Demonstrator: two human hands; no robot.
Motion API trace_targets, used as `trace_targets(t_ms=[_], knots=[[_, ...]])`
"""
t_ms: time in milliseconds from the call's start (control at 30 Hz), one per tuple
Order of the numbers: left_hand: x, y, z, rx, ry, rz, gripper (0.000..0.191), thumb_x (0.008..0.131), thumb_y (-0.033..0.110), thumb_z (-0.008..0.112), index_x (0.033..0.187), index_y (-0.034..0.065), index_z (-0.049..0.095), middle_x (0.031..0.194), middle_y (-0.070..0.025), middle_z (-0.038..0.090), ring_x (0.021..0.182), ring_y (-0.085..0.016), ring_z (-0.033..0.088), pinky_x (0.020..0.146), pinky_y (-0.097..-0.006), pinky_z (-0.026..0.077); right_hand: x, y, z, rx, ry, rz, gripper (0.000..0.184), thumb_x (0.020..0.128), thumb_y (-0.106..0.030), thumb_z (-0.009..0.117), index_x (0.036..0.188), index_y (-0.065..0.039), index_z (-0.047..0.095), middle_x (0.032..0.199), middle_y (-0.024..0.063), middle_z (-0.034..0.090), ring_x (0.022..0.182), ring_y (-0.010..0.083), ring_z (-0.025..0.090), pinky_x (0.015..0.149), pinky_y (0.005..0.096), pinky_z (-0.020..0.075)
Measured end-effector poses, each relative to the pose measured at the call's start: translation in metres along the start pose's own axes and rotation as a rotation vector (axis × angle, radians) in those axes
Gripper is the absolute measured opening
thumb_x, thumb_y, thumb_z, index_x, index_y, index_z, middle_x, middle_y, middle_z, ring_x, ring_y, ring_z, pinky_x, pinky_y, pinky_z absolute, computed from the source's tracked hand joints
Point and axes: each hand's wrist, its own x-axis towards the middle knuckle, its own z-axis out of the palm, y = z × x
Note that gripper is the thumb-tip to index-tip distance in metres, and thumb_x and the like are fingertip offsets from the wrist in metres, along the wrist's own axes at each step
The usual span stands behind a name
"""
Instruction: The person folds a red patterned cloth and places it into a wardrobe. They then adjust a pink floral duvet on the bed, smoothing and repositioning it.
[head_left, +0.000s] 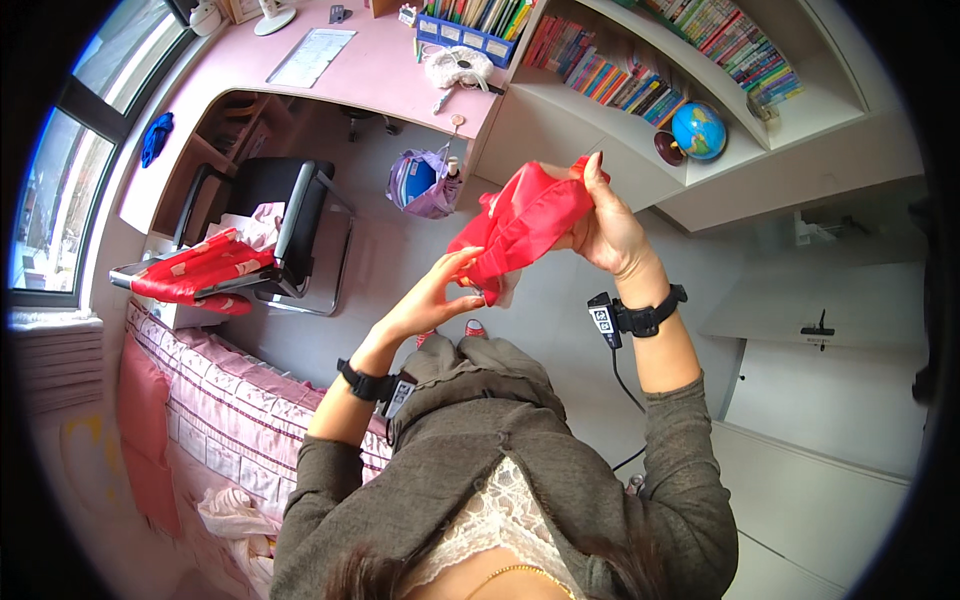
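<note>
A bunched red cloth (525, 217), smooth and slightly shiny, is held up in front of me between both hands. My right hand (611, 225) grips its upper right end, thumb pointing up along the edge. At the lower left end, my left hand (439, 292) pinches the fabric between thumb and fingers. A small pale patch shows at the cloth's bottom edge near the left fingers. What the cloth is cannot be made out, since it is folded together. Both wrists wear black straps with small tagged devices.
A black armchair (281, 195) at the left carries red patterned fabric (202, 270) over its arm. Behind it runs a pink desk (375, 71), with a purple bag (431, 202) hanging from its edge. Bookshelves with a globe (697, 131) stand right; a bed (262, 420) lies lower left.
</note>
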Motion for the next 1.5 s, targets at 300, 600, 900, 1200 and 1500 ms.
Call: trace_targets(t_ms=[300,600,900,1200,1500], knots=[[0.011,-0.030,0.013,0.224,-0.238,0.004,0.042,0.093,0.032,0.067,0.120,-0.0003,0.063,0.146,-0.0224,0.044,0.130,-0.036,0.048,0.105,-0.0416,0.041,-0.026,-0.024,-0.021,0.139,0.177,-0.241,0.064,0.100,-0.059,0.035,0.130,-0.006,0.054,0.120,0.0139,0.066,0.108,0.0292,0.067,0.088,0.0470,0.0587],[0.017,0.003,0.033,-0.116,-0.202,-0.099,0.038,0.096,0.024,0.065,0.123,0.0022,0.051,0.104,-0.0108,0.062,0.099,-0.017,0.056,0.088,-0.0332,0.046,-0.064,-0.013,-0.054,0.293,-0.023,-0.553,0.085,0.090,-0.072,0.041,0.150,-0.012,0.033,0.147,0.0140,0.046,0.132,0.0356,0.048,0.108,0.0566,0.0400],[0.016,0.041,0.049,0.475,-0.084,0.308,0.044,0.089,0.015,0.068,0.125,-0.0007,0.047,0.094,-0.0224,0.065,0.083,-0.039,0.066,0.069,-0.0438,0.053,-0.037,0.087,-0.047,0.419,0.069,-0.210,0.072,0.092,-0.054,0.061,0.145,-0.011,0.040,0.142,0.0072,0.052,0.132,0.0244,0.047,0.111,0.0451,0.0369],[0.018,-0.006,0.049,0.012,-0.456,-0.451,0.022,0.099,0.020,0.052,0.112,0.0044,0.061,0.085,-0.0024,0.063,0.079,-0.013,0.059,0.074,-0.0320,0.050,-0.021,0.062,-0.022,0.355,0.088,-0.231,0.051,0.094,-0.024,0.067,0.138,-0.010,0.048,0.132,0.0065,0.059,0.122,0.0227,0.056,0.106,0.0414,0.0432],[0.072,-0.030,0.088,0.198,-0.450,-0.355,0.024,0.095,0.021,0.058,0.113,0.0043,0.063,0.095,-0.0052,0.069,0.089,-0.016,0.063,0.081,-0.0333,0.051,-0.020,0.031,0.031,0.443,-0.034,-0.210,0.040,0.100,-0.019,0.057,0.138,-0.009,0.046,0.128,0.0079,0.059,0.115,0.0210,0.060,0.099,0.0396,0.0509]])
